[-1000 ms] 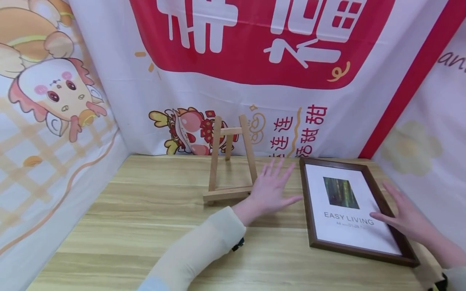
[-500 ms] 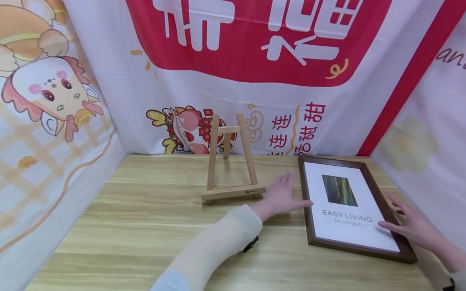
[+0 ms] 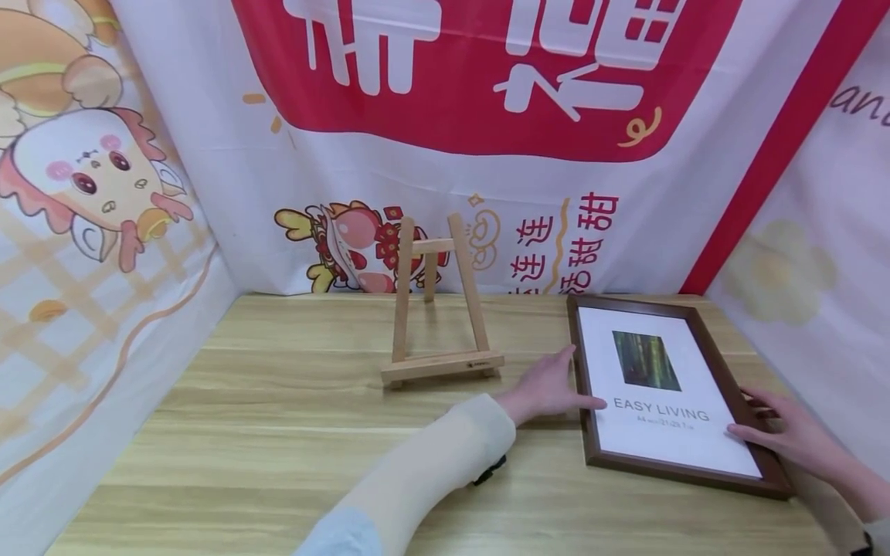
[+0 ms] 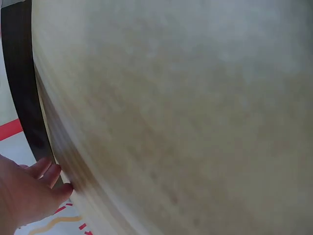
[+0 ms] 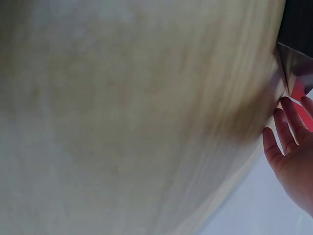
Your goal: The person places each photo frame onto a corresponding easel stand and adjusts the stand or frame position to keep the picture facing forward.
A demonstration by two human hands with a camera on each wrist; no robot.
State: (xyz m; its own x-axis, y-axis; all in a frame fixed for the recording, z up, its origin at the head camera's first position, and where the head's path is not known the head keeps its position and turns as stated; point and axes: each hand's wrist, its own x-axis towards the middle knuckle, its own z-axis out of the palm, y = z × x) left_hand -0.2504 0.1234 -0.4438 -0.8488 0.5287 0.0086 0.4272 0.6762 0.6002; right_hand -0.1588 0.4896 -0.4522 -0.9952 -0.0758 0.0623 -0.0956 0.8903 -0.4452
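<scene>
A dark brown picture frame (image 3: 667,390) with a white sheet reading "EASY LIVING" lies face up at the right of the table. On its left side my left hand (image 3: 545,386) has the thumb over the border and the fingers along the outer edge. My right hand (image 3: 793,428) holds the opposite side, thumb on the front and fingers curled at the outer edge. The left wrist view shows the left fingertips (image 4: 51,171) right at the dark frame edge (image 4: 24,83). In the right wrist view, fingers (image 5: 283,127) reach up by a frame corner (image 5: 298,29).
A small wooden easel (image 3: 443,366) stands upright left of the frame, near the middle of the table. The wood-grain table (image 3: 278,432) meets a printed cloth (image 3: 264,177) at the back. More cloth hangs along the left and right sides.
My left hand has moved right from beside the easel to the frame's left edge. My right hand has lowered onto the right edge, its fingers curling there. The frame lies flat throughout.
</scene>
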